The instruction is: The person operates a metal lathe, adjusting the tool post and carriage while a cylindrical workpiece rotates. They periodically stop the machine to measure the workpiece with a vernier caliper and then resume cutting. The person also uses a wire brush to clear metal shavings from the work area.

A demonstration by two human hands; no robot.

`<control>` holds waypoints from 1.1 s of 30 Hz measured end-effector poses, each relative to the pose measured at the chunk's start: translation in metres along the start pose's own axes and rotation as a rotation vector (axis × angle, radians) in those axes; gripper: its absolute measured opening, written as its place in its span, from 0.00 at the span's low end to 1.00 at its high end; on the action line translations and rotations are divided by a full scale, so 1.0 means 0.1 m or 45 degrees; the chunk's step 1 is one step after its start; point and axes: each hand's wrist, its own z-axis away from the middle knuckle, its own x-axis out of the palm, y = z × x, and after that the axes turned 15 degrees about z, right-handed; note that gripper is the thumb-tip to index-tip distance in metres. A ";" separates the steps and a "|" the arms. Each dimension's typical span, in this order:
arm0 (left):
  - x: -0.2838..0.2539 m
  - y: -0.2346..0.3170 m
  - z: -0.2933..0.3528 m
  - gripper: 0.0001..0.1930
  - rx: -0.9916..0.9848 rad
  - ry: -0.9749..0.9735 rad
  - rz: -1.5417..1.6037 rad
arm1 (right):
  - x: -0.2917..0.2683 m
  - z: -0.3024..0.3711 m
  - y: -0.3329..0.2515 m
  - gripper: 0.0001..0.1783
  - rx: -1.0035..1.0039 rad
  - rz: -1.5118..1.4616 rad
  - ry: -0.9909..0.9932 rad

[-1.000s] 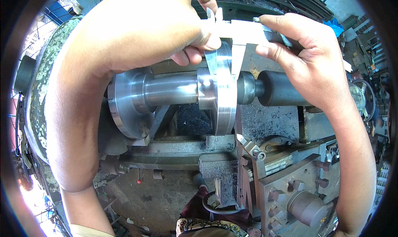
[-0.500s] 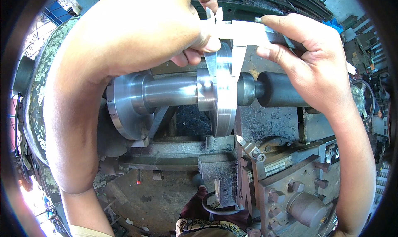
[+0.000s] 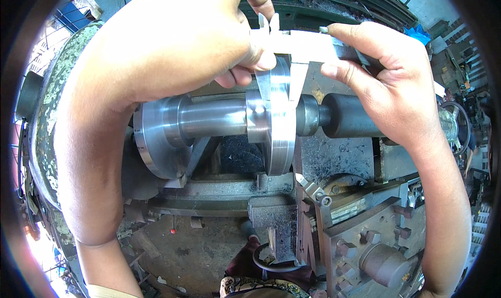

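Observation:
A vernier caliper [image 3: 313,43] is held level above a shiny turned metal workpiece [image 3: 214,116], its long jaws straddling the rim of the right-hand disc [image 3: 282,136]. My left hand [image 3: 224,42] pinches the fixed-jaw end, the thumb near the jaw and a fingertip behind the small upper jaws. On the slider end, my right hand [image 3: 391,74] is closed round the body, forefinger on top and thumb below. Glare washes out the caliper's face. The workpiece lies horizontally, with another disc [image 3: 156,136] at its left end.
A dark tailstock cylinder [image 3: 349,115] meets the workpiece at the right. Below are the lathe's tool post [image 3: 365,240] with several square-headed bolts and a tool holder [image 3: 315,191]. The green, paint-worn headstock [image 3: 49,120] stands at the left. A handwheel [image 3: 266,259] sits low in the middle.
The view has shifted slightly. Both hands keep their hold on the caliper, and its jaws still straddle the disc's rim.

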 end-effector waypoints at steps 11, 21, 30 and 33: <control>0.00 -0.01 0.01 0.17 -0.022 0.037 -0.095 | 0.01 0.00 0.01 0.20 -0.019 0.016 0.025; -0.20 -0.01 -0.08 0.20 -0.123 -0.213 0.267 | 0.00 0.00 0.00 0.19 -0.012 0.009 0.020; -0.15 0.02 -0.10 0.20 -0.194 -0.177 0.218 | 0.00 0.00 0.01 0.19 -0.007 0.003 0.022; -0.15 0.07 -0.10 0.20 -0.274 -0.122 0.141 | 0.00 0.00 0.00 0.19 -0.012 -0.003 0.021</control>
